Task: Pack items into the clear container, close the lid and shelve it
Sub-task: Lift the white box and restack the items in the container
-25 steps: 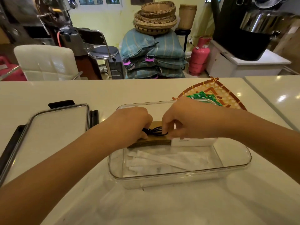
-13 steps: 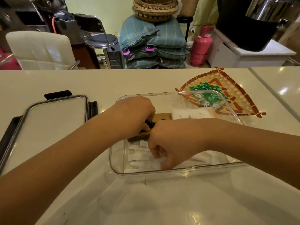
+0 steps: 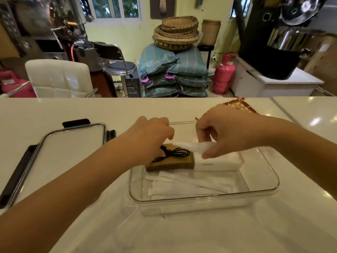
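The clear container (image 3: 200, 199) stands in the middle of the white counter. Inside it lie a brown block (image 3: 175, 162) with a black cord (image 3: 175, 153) on top, a white box (image 3: 217, 164) to the block's right, and several white paper sachets (image 3: 182, 186) along the front. My left hand (image 3: 149, 136) curls over the block's left end where the cord begins. My right hand (image 3: 228, 133) hovers over the white box and pinches one white sachet (image 3: 189, 147) that points left above the block. The container's lid (image 3: 73, 143), with black clips, lies flat to the left.
A woven orange-and-brown mat (image 3: 238, 105) lies behind my right hand, mostly hidden. Beyond the counter's far edge stand a white chair (image 3: 58, 79), a metal stool (image 3: 118, 68), stacked blue sacks (image 3: 173, 73) with baskets on top, and a pink gas cylinder (image 3: 223, 75).
My right hand dipped to the sachets at the container's front, then rose holding one over the block and white box. My left hand stayed on the block. The view tilted up.
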